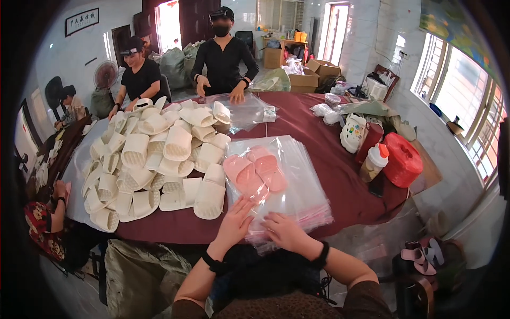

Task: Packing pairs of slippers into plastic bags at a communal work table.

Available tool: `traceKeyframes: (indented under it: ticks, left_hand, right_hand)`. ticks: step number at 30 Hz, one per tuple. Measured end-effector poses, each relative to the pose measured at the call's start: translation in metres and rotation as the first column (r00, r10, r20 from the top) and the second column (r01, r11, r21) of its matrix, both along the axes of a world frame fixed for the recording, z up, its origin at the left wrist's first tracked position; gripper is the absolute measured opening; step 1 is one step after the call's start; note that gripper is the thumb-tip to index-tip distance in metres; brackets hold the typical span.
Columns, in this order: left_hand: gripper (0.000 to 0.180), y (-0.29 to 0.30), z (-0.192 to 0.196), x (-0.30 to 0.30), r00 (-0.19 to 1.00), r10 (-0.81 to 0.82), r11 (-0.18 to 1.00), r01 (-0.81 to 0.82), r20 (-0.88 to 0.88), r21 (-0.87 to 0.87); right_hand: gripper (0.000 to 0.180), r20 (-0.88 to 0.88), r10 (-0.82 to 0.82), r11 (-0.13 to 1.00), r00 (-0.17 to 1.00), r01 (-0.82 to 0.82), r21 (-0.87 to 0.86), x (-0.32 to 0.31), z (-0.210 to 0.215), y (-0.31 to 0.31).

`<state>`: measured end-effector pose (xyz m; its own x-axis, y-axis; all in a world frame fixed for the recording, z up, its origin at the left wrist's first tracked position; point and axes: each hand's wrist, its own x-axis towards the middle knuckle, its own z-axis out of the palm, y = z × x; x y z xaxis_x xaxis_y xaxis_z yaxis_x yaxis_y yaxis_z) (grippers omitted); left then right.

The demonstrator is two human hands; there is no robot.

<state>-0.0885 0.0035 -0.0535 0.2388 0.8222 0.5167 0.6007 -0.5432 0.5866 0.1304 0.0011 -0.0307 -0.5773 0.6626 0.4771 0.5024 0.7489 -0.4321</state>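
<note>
A pair of pink slippers (270, 173) lies in a clear plastic bag, on top of a stack of clear plastic bags (303, 186) with pinkish edges. My left hand (234, 220) rests by the near end of the slippers, its fingers stretched out over the film. Just to its right, my right hand (287, 231) touches the near part of the bag with fingers apart and slightly bent. A big heap of cream slippers (178, 143) sits directly left of the stack.
A dark red cloth (350, 207) covers the table. To the right stand a bottle with an orange cap (374, 162), a red roll of twine (401, 159) and a white clog (353, 133). Across the table, a person in black (223, 58) handles clear bags (241, 111); others work at left.
</note>
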Motion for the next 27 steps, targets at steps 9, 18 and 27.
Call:
traceKeyframes:
  ticks: [9, 18, 27]
  left_hand:
    - [0.056, -0.025, -0.002, -0.024, 0.935, 0.254, 0.960, -0.213, 0.247, -0.180]
    - [0.060, -0.041, 0.007, -0.044, 0.997, 0.005, 0.990, 0.007, 0.081, -0.142]
    - [0.027, -0.024, 0.002, -0.017, 0.990, -0.040, 0.975, 0.068, -0.136, 0.210]
  right_hand:
    - [0.041, -0.058, -0.467, 0.859, 0.883, 0.468, 0.207, 0.130, 0.035, 0.035]
    - [0.040, 0.337, -0.018, 0.983, 0.941, -0.045, 0.177, 0.122, 0.009, 0.049]
    - [0.008, 0.029, -0.013, 0.998, 1.000, 0.011, 0.065, 0.130, 0.014, 0.049]
